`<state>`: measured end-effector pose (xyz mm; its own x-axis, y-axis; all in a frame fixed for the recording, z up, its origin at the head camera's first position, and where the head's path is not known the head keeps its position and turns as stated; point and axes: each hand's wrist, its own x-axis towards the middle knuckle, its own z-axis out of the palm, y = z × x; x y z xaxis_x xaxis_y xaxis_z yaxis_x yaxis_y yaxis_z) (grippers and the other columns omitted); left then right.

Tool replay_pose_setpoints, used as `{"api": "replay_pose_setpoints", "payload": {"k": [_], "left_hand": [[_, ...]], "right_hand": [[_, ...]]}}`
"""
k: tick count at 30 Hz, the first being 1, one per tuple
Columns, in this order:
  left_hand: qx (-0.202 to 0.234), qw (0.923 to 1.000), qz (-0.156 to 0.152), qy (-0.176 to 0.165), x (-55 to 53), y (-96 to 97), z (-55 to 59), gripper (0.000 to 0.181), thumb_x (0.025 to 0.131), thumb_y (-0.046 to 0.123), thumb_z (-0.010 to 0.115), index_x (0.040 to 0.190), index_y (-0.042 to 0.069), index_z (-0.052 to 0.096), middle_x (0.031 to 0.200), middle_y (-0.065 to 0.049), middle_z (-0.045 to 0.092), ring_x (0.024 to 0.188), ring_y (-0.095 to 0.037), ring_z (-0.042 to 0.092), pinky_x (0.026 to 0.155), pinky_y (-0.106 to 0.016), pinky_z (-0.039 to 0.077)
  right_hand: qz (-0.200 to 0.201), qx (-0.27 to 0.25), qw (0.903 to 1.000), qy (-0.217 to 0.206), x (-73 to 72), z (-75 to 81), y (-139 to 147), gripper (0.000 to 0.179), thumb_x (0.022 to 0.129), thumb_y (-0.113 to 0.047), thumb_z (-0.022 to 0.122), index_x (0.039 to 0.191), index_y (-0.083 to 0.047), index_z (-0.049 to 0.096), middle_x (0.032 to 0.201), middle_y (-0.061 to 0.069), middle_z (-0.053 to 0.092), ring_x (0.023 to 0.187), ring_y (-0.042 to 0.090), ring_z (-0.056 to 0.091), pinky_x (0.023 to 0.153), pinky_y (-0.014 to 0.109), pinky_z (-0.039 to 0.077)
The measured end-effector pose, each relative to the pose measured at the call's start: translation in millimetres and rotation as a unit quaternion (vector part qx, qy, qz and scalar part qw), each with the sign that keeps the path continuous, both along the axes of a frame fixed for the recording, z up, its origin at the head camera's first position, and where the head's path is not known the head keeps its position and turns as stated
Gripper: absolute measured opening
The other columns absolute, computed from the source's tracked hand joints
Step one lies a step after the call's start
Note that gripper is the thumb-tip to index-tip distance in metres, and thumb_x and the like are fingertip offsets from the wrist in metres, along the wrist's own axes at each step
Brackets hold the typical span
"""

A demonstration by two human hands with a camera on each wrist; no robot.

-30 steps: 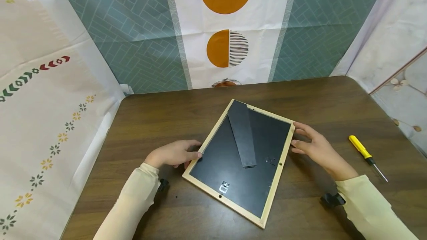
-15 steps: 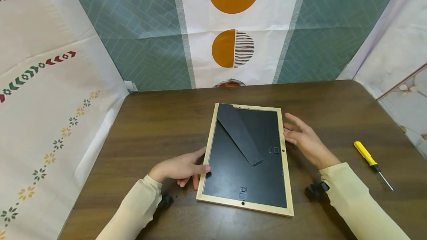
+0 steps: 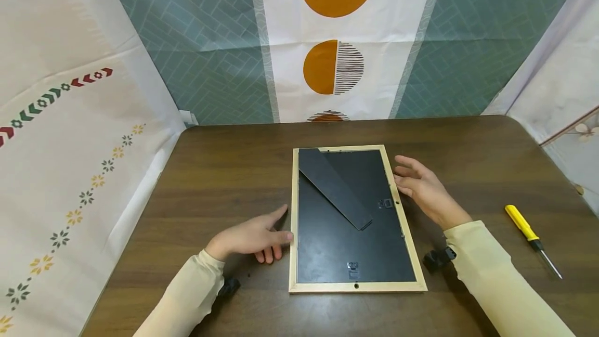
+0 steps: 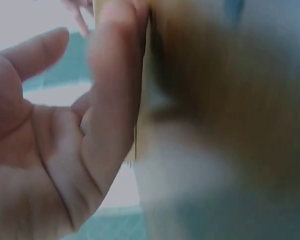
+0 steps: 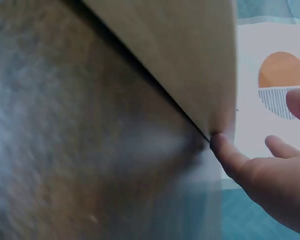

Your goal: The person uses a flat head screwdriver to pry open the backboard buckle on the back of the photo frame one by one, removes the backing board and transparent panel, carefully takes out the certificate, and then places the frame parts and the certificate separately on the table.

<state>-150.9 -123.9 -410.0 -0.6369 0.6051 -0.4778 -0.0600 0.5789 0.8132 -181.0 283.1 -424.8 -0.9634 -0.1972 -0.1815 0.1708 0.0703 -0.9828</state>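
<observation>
Okay, you have the picture frame (image 3: pixel 341 241) lying back up on the brown wooden table (image 3: pixel 224 170), between your hands, its lower edge toward you. Pale wood border (image 3: pixel 323 288), black backing (image 3: pixel 323 259). Flat black stand leg (image 3: pixel 334 190) runs diagonally from the top left corner toward the middle. Small hangers sit near the bottom and right edges.

Your left hand (image 3: pixel 255 235) is at the left edge: thumb and index spread apart, thumb tip at the border, other fingers bent below, not clamped on anything. Your right hand (image 3: pixel 428 191) is by the upper right edge, fingers apart and relaxed; the right wrist view shows one fingertip (image 5: pixel 220 143) touching the frame edge. The left wrist view is blurred.

Yellow-handled screwdriver (image 3: pixel 524 227) lies right of your right hand, well apart from the frame. Patterned cloth (image 3: pixel 224 61) hangs behind the table.
</observation>
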Motion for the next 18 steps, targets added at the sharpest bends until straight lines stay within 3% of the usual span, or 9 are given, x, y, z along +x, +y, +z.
{"api": "replay_pose_setpoints", "payload": {"k": [4, 7, 12, 15, 18], "left_hand": [[0.002, 0.9986, 0.034, 0.041, -26.0, -5.5, 3.9, 0.083, 0.104, 0.027, 0.061, 0.163, 0.01, 0.006, 0.09, -0.012, 0.068, 0.069, -0.027, 0.068, 0.06, -0.04, 0.057], [0.019, 0.9983, 0.029, 0.046, -46.3, -2.2, 2.7, 0.087, 0.102, 0.023, 0.064, 0.164, 0.017, 0.004, 0.099, -0.013, 0.065, 0.072, -0.029, 0.067, 0.062, -0.041, 0.057], [0.035, 0.9987, 0.024, 0.03, -68.1, 7.4, -4.9, 0.098, 0.097, 0.017, 0.07, 0.164, 0.022, -0.001, 0.095, -0.013, 0.061, 0.067, -0.025, 0.063, 0.06, -0.039, 0.057], [0.025, 0.9989, 0.031, 0.027, -72.4, 10.2, -8.5, 0.102, 0.095, 0.015, 0.073, 0.164, 0.024, -0.001, 0.09, -0.013, 0.059, 0.063, -0.022, 0.059, 0.058, -0.038, 0.056], [0.019, 0.9987, 0.039, 0.027, -73.3, 12.7, -11.3, 0.104, 0.093, 0.015, 0.075, 0.164, 0.027, 0.0, 0.091, -0.012, 0.058, 0.062, -0.022, 0.057, 0.058, -0.038, 0.056]], "right_hand": [[-0.023, 0.085, 0.9954, 0.038, 4.6, 9.8, -3, 0.061, 0.104, -0.005, 0.048, 0.159, 0.0, 0.022, 0.153, 0.031, 0.026, 0.138, 0.044, 0.037, 0.105, 0.043, 0.044], [-0.014, 0.186, 0.9792, 0.08, 10.2, 22.7, -14, 0.056, 0.104, -0.006, 0.051, 0.155, 0.001, 0.032, 0.149, 0.032, 0.036, 0.134, 0.047, 0.042, 0.103, 0.055, 0.043], [0.089, 0.321, 0.9348, 0.125, 15.2, 43.1, -48, 0.064, 0.102, -0.014, 0.06, 0.157, -0.001, 0.029, 0.146, 0.033, 0.042, 0.127, 0.048, 0.05, 0.095, 0.061, 0.046], [0.139, 0.399, 0.8998, 0.109, 19.3, 47.3, -72, 0.078, 0.1, -0.026, 0.067, 0.159, 0.0, 0.023, 0.148, 0.035, 0.037, 0.129, 0.049, 0.048, 0.097, 0.062, 0.045], [0.167, 0.466, 0.8637, 0.093, 24.0, 43.6, -89, 0.086, 0.095, -0.034, 0.073, 0.157, 0.005, 0.026, 0.148, 0.036, 0.038, 0.13, 0.049, 0.047, 0.099, 0.06, 0.043]]}}
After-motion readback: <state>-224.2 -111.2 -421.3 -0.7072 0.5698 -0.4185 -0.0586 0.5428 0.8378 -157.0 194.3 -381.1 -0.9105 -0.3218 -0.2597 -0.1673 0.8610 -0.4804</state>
